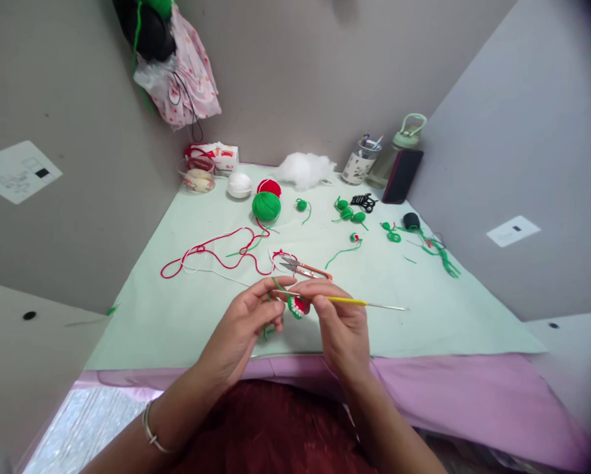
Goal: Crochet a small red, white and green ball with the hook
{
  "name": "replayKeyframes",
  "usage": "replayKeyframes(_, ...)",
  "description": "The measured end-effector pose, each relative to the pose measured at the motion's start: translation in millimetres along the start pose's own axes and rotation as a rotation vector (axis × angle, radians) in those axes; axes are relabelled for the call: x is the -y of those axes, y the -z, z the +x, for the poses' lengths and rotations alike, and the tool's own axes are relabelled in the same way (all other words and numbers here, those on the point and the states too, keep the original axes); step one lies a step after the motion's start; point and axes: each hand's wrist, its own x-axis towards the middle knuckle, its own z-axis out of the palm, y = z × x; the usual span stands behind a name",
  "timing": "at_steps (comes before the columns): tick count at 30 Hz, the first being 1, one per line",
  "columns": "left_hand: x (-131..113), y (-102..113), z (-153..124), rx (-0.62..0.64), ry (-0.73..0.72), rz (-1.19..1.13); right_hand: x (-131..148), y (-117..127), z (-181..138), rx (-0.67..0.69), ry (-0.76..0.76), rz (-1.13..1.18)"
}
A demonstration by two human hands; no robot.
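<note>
Over a pale green worktop, a right hand clamps a yellow-handled crochet hook at a small crocheted piece.
Between the hands sits the green, white and red piece, pinched by the left hand; just beyond lie orange-handled snips, then looped red yarn, a green yarn ball and, by the back wall, white stuffing.
</note>
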Motion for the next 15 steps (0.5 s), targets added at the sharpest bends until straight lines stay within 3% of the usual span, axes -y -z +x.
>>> replayKeyframes(8, 1.0, -0.3, -0.3, 0.032, 0.027, -0.057, 9.5, -3.7, -0.2, 0.035, 0.088, -0.099)
replayKeyframes(12, 3.3, 2.2, 2.7, 0.081, 0.058, -0.101, 4.8, -3.9, 0.3, -0.020, 0.088, -0.051)
replayKeyframes(15, 4.0, 1.4, 2.8, 0.040, 0.033, -0.124, 2.1, -5.2, 1.3, -0.069, 0.103, -0.063)
